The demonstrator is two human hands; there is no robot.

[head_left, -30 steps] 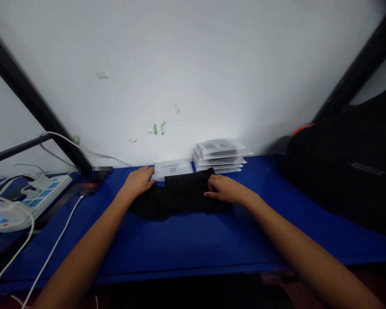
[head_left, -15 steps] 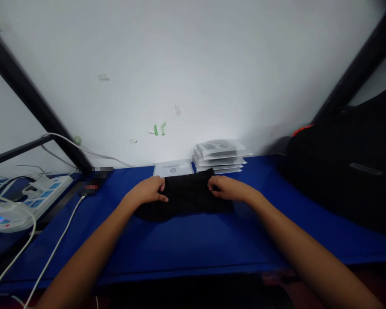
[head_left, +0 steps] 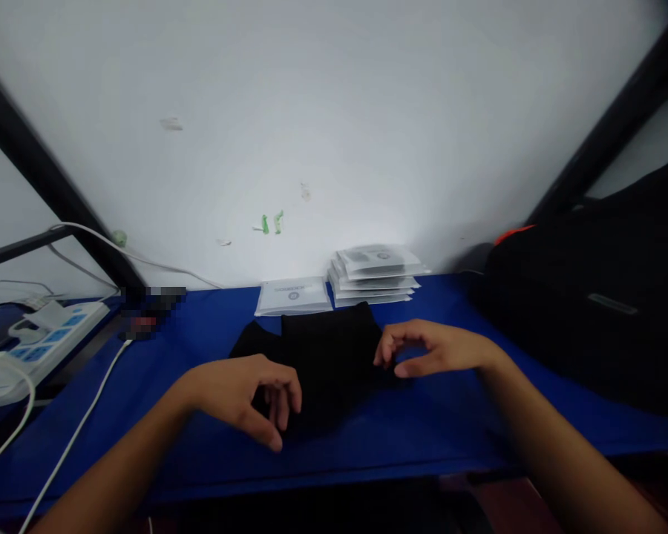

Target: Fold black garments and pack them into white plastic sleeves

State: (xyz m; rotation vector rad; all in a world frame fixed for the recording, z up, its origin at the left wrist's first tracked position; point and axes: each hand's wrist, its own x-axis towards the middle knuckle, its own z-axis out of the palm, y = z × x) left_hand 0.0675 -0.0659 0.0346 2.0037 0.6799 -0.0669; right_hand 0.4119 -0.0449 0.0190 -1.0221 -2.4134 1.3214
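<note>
A black piece of cloth (head_left: 331,356), partly folded, lies on the blue table surface (head_left: 412,437) between my hands. Over its left part is my left hand (head_left: 250,393), fingers curved and apart, with nothing visible in them. My right hand (head_left: 428,348) hovers at the cloth's right edge, its thumb and fingers also parted. Whether the right fingertips touch the fabric is hard to say. The cloth's exact kind does not show. Just behind it rests a flat white packet (head_left: 293,295) with printing on it.
Beside that packet is a stack of similar white packets (head_left: 375,274) against the wall. A large black bag (head_left: 601,311) fills the right side. On the left are a white power strip (head_left: 50,345), a pale cable (head_left: 83,437) and a blurred-out dark object (head_left: 153,315).
Both hands have released the cloth and opened. My left hand has come nearer to me, my right slightly right and down. The cloth now reaches closer to the front and shows a fold.
</note>
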